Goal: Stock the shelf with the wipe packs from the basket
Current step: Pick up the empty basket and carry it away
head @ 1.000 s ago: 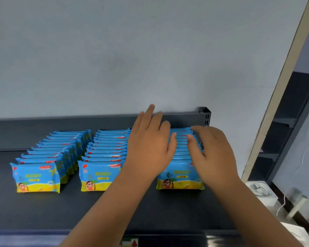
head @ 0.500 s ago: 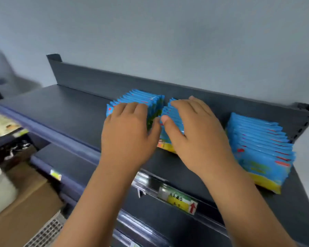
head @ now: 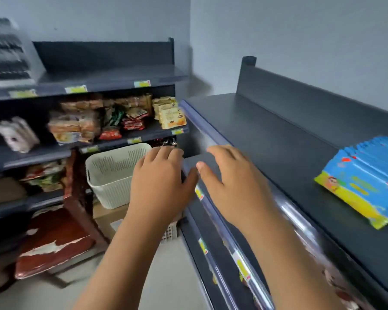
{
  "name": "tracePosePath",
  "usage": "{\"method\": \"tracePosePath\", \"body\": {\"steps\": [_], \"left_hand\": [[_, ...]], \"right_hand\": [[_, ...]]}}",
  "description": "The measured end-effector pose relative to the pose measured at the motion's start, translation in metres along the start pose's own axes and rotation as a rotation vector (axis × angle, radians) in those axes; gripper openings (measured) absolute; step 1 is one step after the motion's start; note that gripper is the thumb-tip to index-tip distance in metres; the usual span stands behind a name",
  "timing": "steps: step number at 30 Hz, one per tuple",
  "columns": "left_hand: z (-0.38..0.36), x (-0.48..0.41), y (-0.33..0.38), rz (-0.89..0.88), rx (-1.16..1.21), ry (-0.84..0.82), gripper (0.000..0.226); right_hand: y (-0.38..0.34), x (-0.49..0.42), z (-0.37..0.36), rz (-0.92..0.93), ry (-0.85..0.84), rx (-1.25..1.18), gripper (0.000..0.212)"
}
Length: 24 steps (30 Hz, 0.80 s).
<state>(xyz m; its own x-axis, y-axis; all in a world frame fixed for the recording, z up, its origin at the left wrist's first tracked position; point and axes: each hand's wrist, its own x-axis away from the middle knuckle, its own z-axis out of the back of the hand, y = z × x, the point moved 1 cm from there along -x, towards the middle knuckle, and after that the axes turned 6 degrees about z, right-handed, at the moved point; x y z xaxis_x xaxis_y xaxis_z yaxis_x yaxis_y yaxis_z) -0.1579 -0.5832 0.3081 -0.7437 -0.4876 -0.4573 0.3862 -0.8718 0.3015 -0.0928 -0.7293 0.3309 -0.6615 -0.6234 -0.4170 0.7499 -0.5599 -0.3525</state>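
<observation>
Off the wipe packs (head: 363, 180) come both hands as our view swings left. Our left hand (head: 159, 186) now hangs in front of the right rim of the cream basket (head: 112, 175). Our right hand (head: 235, 182) is just beside it, over the front edge of the dark shelf (head: 278, 148). Fingers on both are loosely spread, nothing held, thumbs nearly meeting. The blue-and-yellow wipe packs stand in a row at the shelf's far right, well apart from both hands. The basket sits low on a cardboard box (head: 108, 218), beside a rack (head: 112, 83) of snack packets (head: 168, 113). What it holds we cannot tell.
</observation>
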Motion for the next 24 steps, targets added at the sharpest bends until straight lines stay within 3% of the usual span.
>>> {"method": "tracePosePath", "body": {"steps": [11,24], "left_hand": [[-0.048,-0.037,-0.185,0.331,-0.128,-0.128,0.055],[-0.194,-0.164,-0.324,0.645,-0.03,-0.26,0.05]], "right_hand": [[-0.049,-0.105,-0.176,0.077,-0.243,-0.182,0.05],[0.0,-0.279,-0.367,0.027,-0.455,-0.221,0.053]]}}
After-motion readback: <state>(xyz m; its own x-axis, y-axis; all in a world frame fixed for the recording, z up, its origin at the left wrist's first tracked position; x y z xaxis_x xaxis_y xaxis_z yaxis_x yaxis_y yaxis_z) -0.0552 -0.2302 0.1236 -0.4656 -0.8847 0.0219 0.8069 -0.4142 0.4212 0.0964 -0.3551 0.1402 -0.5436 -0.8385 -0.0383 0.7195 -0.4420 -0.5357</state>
